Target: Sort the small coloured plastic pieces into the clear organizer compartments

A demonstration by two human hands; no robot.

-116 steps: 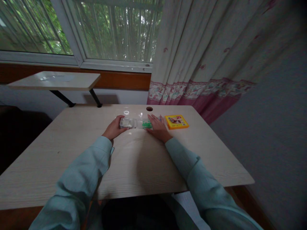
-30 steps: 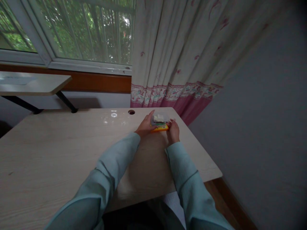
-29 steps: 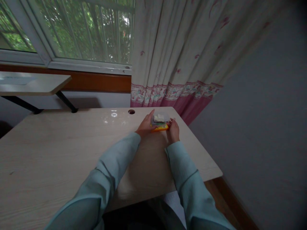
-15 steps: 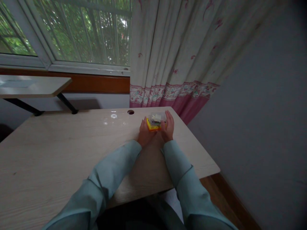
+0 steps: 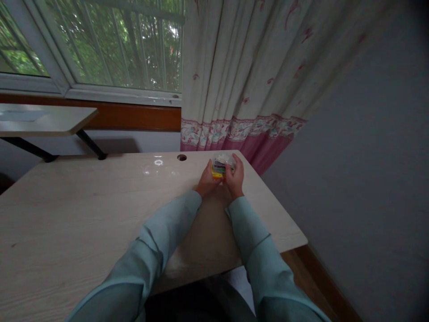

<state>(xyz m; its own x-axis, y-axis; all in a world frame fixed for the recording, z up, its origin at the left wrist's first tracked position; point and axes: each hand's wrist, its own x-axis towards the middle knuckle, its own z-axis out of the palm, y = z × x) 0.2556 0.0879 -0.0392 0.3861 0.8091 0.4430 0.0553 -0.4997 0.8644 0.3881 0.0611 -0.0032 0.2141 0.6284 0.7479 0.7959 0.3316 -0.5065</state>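
Both my hands are at the far right part of a pale wooden table (image 5: 100, 210). Between them is a small yellow box (image 5: 216, 173) with a clear plastic packet (image 5: 223, 162) of small white and green pieces lying on top of it. My left hand (image 5: 207, 183) grips the stack from the left, fingers curled on its near side. My right hand (image 5: 235, 179) grips it from the right, fingers wrapped over the packet's edge. The stack looks slightly tilted or lifted from the table; I cannot tell whether it touches.
A round cable hole (image 5: 182, 157) sits in the table just left of my hands. Behind are a window (image 5: 110, 44), a cream and pink curtain (image 5: 248, 89) and a second small table (image 5: 43, 120) at the left. The table's right edge is close to my right hand.
Since the first frame the packet has gone from the table's middle onto the yellow box. Over the last second both hands closed in around the stack and pulled it together.
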